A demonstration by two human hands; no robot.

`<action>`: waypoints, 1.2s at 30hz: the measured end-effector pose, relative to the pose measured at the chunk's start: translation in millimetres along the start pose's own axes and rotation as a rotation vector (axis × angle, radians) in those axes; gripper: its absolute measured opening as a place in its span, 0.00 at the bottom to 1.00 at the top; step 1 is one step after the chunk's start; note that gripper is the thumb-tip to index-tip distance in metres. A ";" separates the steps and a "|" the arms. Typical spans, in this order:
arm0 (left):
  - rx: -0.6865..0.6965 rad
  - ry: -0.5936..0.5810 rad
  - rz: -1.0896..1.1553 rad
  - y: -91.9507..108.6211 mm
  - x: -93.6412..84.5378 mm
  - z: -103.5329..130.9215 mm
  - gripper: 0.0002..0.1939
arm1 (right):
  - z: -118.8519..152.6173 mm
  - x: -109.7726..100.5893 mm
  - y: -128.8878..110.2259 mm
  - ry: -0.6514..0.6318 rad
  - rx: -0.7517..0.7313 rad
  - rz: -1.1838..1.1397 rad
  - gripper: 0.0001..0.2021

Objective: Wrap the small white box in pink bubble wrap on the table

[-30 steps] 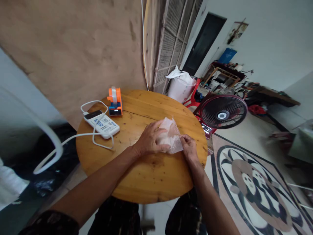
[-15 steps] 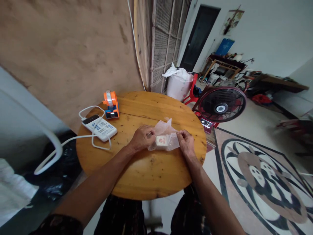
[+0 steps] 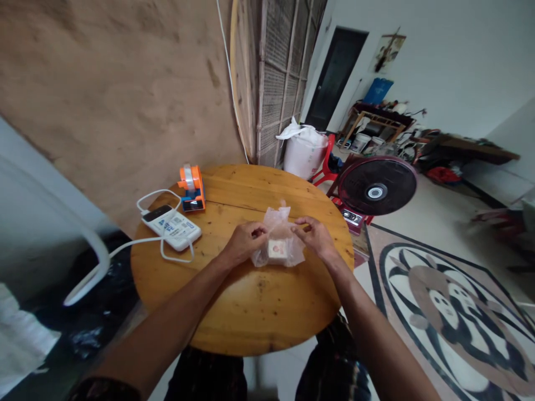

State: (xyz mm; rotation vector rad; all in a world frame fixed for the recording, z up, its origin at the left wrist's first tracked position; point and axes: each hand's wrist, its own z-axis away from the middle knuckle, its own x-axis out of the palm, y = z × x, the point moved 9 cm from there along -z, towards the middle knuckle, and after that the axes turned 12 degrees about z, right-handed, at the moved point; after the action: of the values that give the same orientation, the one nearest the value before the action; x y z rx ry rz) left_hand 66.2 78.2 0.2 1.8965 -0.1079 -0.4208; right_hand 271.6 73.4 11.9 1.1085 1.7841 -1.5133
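A small pale box with a reddish print on top lies on a crumpled sheet of translucent plastic wrap near the middle of the table. At the box's left, my left hand has its thumb and fingers closed on the edge of the wrap. My right hand pinches the wrap's upper right part between thumb and forefinger. One loose corner of the sheet spreads out below the right fingers.
On the round wooden table, an orange and blue tape dispenser stands at the back left. Near it lies a white power bank with white cables. Beyond the right edge are a fan and a white sack.
My right hand has drawn slightly inward, and the wrap's right side is gathered closer to the box. The left hand stays by the box. The view has tilted up a little.
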 end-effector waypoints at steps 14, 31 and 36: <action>-0.232 0.418 -0.159 -33.0 -62.3 -2.8 0.08 | 3.7 12.9 25.5 0.113 0.173 -0.215 0.17; -0.151 0.351 0.027 -38.3 -46.0 -12.9 0.17 | -9.3 -0.7 -20.4 0.136 -0.111 0.277 0.15; -0.137 0.330 0.022 -38.0 -46.1 -12.9 0.15 | -33.4 2.8 -27.0 0.175 -0.094 0.188 0.08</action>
State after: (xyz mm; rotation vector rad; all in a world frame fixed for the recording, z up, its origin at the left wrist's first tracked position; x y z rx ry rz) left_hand 22.8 116.1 -20.1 1.8018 0.1166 -0.0930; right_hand 250.5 105.7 30.9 1.3544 1.7881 -1.2428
